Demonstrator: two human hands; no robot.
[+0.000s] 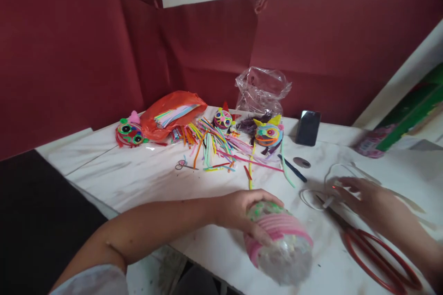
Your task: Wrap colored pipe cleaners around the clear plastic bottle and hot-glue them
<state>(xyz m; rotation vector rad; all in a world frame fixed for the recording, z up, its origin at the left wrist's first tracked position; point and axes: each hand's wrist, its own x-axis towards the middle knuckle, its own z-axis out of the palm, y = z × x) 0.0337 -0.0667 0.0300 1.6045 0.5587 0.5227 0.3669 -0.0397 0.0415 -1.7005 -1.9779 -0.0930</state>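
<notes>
My left hand (247, 212) is wrapped around a clear plastic bottle (287, 258) lying tilted at the table's front edge. Pink pipe cleaners (277, 228) circle the bottle, and green bits show near its far end. At the right, my right hand (363, 200) is blurred, its fingers bent together over a thin white cord (311, 200). A small red light glows by the fingertips; what they hold is hidden. Just beneath that hand lie big scissors with red handles (363, 258), their blades pointing away from me.
Pipe cleaners (214, 145) spread from a red plastic bag (173, 106). Three decorated faces stand along the back: a red one (129, 132), a small one (222, 120) and a blue one (268, 134). A phone (308, 128), small scissors (187, 166), a round disc (302, 162) and a clear bag (261, 87) are also here.
</notes>
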